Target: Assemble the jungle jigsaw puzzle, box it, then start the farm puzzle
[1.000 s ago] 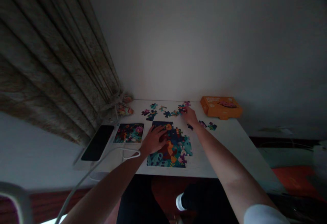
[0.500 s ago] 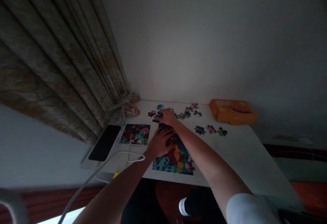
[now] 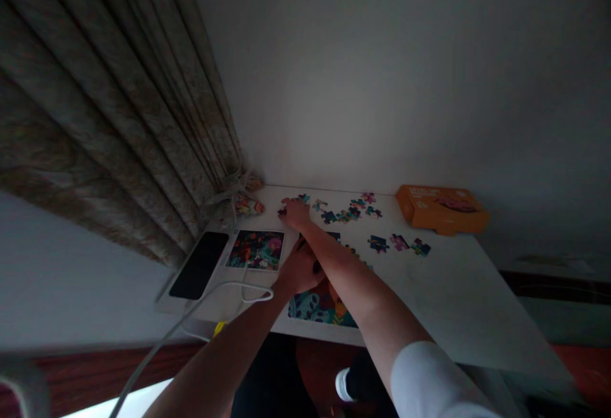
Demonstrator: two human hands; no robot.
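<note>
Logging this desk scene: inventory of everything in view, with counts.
curtain: 1, grey-brown, hanging at left
wall: 1, pale grey, behind table
table: 1, white, under everything below
phone or tablet: 1, black, left table edge
picture card: 1, multicoloured, beside phone or tablet
cable: 1, white, running up to table's near-left area
box: 1, orange, far right corner
part-built jigsaw: 1, blue-green and orange, mid-table, partly under forearm
loose jigsaw pieces: about a dozen or more, mixed colours, far side
left hand: 1, on part-built jigsaw
right hand: 1, at loose jigsaw pieces
sleeve: 1, white, right arm
</note>
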